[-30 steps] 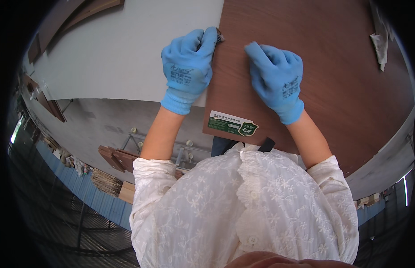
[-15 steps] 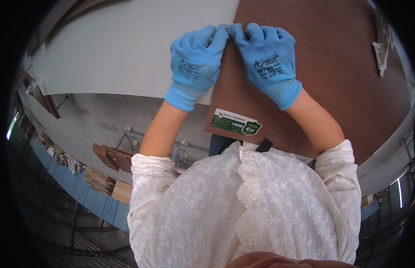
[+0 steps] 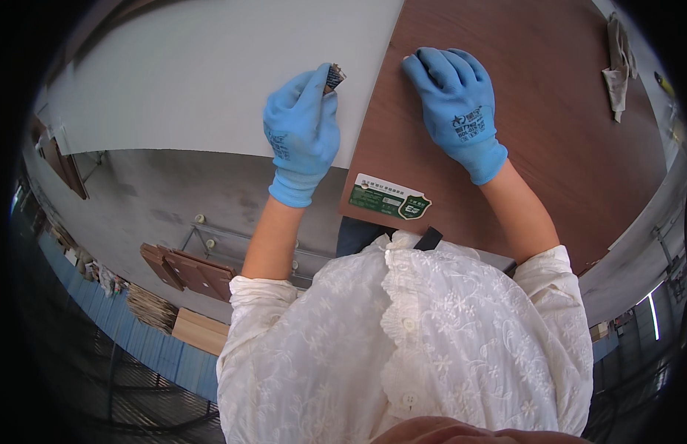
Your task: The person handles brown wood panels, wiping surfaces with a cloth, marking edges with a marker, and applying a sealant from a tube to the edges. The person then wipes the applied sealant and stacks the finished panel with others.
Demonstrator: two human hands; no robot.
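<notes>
My left hand point(image 3: 303, 126), in a blue glove, is raised over the white surface point(image 3: 210, 81). Its thumb and fingers pinch a small folded scrap with a dark printed face point(image 3: 334, 77). My right hand point(image 3: 458, 103), gloved the same, is over the reddish-brown wood-grain board point(image 3: 536, 133) near its left edge. Its fingers are curled with thumb and forefinger together; a tiny pale spot shows at the tip, too small to name. A green and white label point(image 3: 388, 198) lies on the board's near left corner.
A crumpled beige cloth point(image 3: 617, 74) lies on the board's far right. Below the white surface, left, are brown panels point(image 3: 188, 270) and a metal frame with rollers point(image 3: 210, 243). Farther off are a stack of thin sheets point(image 3: 153, 307) and a pale wooden block point(image 3: 201, 331).
My hands were together at the board's left edge. Now they are apart: the left has drawn back leftward and turned, showing the scrap; the right has shifted slightly over the board.
</notes>
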